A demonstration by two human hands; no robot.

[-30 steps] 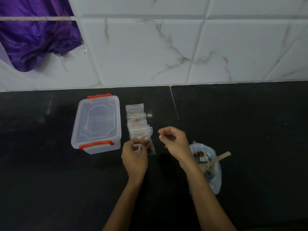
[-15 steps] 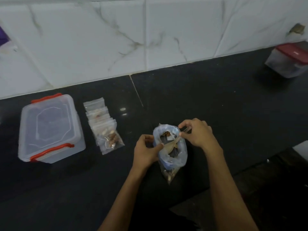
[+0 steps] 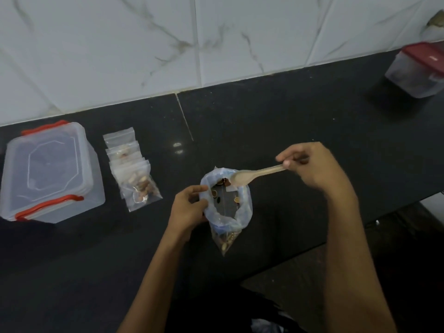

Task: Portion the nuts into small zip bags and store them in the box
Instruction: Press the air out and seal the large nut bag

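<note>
Left hand (image 3: pixel 189 207): fingers pinch the nut bag (image 3: pixel 227 207) rim at frame centre, keeping its mouth open.
Right hand (image 3: pixel 312 168): fingers grip the wooden spoon (image 3: pixel 254 175), bowl over the mouth.
Filled zip bags (image 3: pixel 134 174): stacked beside the closed box (image 3: pixel 48 174), left, awaiting storage.

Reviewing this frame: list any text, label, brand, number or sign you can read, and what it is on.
No text can be read in this frame.
Red-lidded container: a small pale mark on the lid, too blurred to read.
Clear box: only a moulded outline on the lid, no letters.
Small zip bags: no print visible.
Nut bag and wooden spoon: no markings visible.
</note>
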